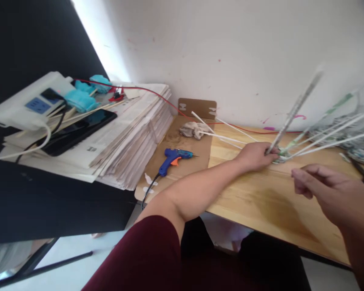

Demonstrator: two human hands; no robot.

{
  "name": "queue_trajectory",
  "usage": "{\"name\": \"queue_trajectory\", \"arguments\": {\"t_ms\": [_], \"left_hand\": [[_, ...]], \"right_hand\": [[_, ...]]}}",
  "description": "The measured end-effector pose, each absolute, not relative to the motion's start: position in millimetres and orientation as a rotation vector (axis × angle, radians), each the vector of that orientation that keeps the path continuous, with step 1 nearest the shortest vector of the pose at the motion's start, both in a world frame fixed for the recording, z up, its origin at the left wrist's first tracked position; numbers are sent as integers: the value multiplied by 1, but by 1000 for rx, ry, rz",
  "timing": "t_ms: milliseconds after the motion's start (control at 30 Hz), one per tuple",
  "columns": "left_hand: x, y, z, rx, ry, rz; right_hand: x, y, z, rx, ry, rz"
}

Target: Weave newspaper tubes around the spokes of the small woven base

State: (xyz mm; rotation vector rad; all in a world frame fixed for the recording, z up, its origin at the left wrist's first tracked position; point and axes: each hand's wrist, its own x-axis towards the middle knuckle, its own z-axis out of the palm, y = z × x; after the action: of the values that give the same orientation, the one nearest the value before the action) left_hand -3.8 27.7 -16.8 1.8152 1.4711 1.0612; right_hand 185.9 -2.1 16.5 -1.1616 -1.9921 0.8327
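My left hand point(256, 157) is closed at the hub of a bundle of thin rolled-paper sticks point(327, 128), pressing it on the wooden tabletop. White sticks fan out to both sides of this hand, and one printed paper stick point(297, 107) slants up from its fingers, its top end blurred. Part of the hub lies hidden under the fingers. Just right of it, my right hand point(330, 192) hovers above the table, apart from the sticks. Its fingers are curled with the thumb against them, and nothing shows in them.
A blue glue gun point(173, 158) and a crumpled cloth point(191, 130) lie on cardboard point(188, 165). Left of them, a tall paper stack point(133, 137) carries a phone point(81, 130) and a power strip point(33, 101). A red cord point(145, 89) runs along the wall. Grey paper bundles point(346, 135) sit far right.
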Motion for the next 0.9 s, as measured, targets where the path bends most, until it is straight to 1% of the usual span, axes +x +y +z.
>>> {"name": "queue_trajectory", "arguments": {"t_ms": [100, 133, 233, 300, 367, 467, 567, 633, 733, 800, 833, 900], "left_hand": [[-4, 28, -18, 1807, 1463, 1045], [-3, 27, -18, 1789, 1474, 1060], [-1, 23, -18, 1815, 1511, 1064], [-1, 21, -17, 1874, 1509, 1029], [-2, 21, -17, 1921, 1485, 1005], [-4, 24, -19, 1948, 1460, 973], [-4, 28, -21, 1971, 1446, 934], [-3, 28, -21, 1990, 1420, 938], [-2, 23, -20, 1944, 1357, 1010], [-1, 18, -18, 1867, 1329, 1067], [-1, 16, -17, 1852, 1314, 1076], [-2, 15, -15, 1792, 1292, 1092]], "right_hand": [[132, -43, 48, -735, -2371, 860], [107, -55, 58, -557, -2502, 921], [25, -80, 75, -339, -2696, 1079], [-25, -90, 75, -319, -2877, 1044], [-64, -96, 68, -381, -3027, 926], [-95, -103, 54, -472, -3207, 846], [-99, -108, 44, -607, -3116, 901], [-90, -109, 43, -695, -2919, 981], [-66, -110, 55, -763, -2504, 1322], [-42, -112, 72, -668, -2212, 1595], [-28, -114, 81, -590, -2083, 1687], [6, -120, 95, -484, -1865, 1771]]}}
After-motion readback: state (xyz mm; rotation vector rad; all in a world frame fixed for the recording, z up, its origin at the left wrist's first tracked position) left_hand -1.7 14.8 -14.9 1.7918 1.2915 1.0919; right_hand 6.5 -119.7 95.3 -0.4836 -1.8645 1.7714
